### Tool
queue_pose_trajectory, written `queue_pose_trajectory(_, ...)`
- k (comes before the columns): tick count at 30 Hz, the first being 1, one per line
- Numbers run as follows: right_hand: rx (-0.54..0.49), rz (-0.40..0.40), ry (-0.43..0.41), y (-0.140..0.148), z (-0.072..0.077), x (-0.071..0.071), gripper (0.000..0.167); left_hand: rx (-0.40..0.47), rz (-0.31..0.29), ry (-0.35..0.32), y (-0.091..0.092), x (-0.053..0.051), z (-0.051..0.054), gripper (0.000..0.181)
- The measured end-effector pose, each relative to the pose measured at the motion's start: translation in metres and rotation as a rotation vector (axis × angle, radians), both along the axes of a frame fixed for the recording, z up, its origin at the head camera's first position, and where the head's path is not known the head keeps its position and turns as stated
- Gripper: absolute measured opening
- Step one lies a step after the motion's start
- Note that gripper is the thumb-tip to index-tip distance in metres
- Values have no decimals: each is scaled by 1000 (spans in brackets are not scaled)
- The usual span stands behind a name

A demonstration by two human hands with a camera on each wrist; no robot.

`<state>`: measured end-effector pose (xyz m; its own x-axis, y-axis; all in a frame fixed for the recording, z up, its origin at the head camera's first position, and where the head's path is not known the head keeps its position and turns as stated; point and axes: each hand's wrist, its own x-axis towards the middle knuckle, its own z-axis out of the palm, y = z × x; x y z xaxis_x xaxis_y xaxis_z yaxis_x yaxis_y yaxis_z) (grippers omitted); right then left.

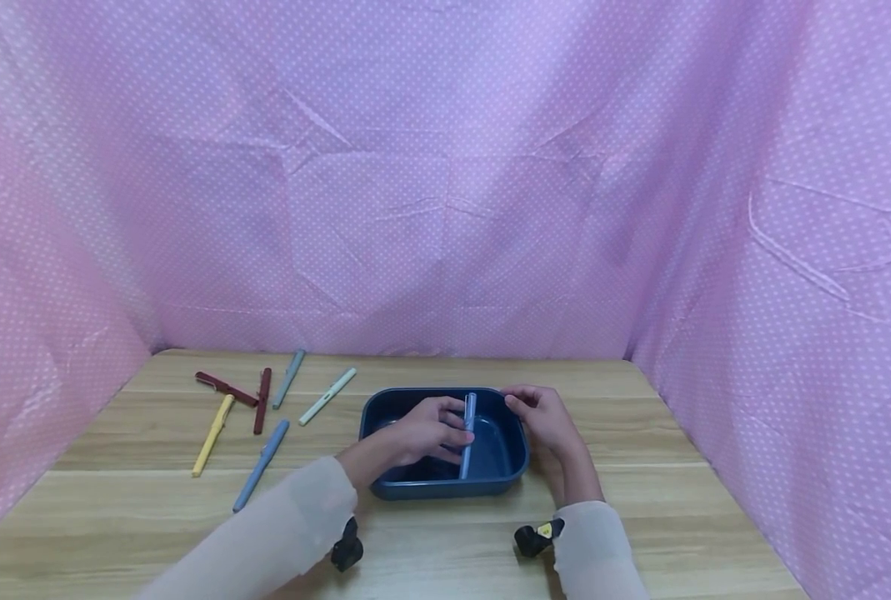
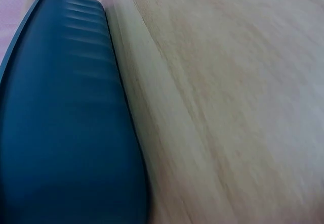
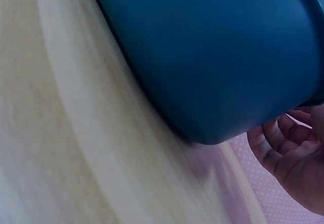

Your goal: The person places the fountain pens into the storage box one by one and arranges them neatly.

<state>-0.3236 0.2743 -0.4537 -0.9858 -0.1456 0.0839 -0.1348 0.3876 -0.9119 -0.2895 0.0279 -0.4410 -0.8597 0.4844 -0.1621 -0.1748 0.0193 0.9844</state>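
A dark blue rectangular box stands on the table, with a clear, pale-blue divider running across its inside. My left hand reaches into the box from the left and pinches the divider, one fingertip lying over its top edge. At the far right corner, my right hand grips the box rim, thumb on the inner side and the other fingers behind. The right wrist view shows those curled fingers by the box's outer wall. Only the box's outer side fills the left wrist view; the left hand is hidden there.
Left of the box lie several pens: a mint one, a grey-green one, a blue one, a yellow one and two dark red ones, one upright in view. A pink dotted curtain surrounds the wooden table.
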Motion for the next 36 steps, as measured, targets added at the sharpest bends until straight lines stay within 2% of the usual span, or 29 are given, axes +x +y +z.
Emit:
queue_pose_trajectory(6,-9,9,0,1,1,1,25,-15,20,-15,7,-2,-3,59)
queue_pose_trajectory(14,-14,7,-13,2,2,1,23,-42,50,-52,15,2,2,63)
queue_pose_trajectory(24,-13,30,-2,3,2,0,24,-83,87,-75,24,1,-1,56)
queue_pose_trajectory(36,2,53,32,4,6,-1,24,-103,97,-127,40,2,8,53)
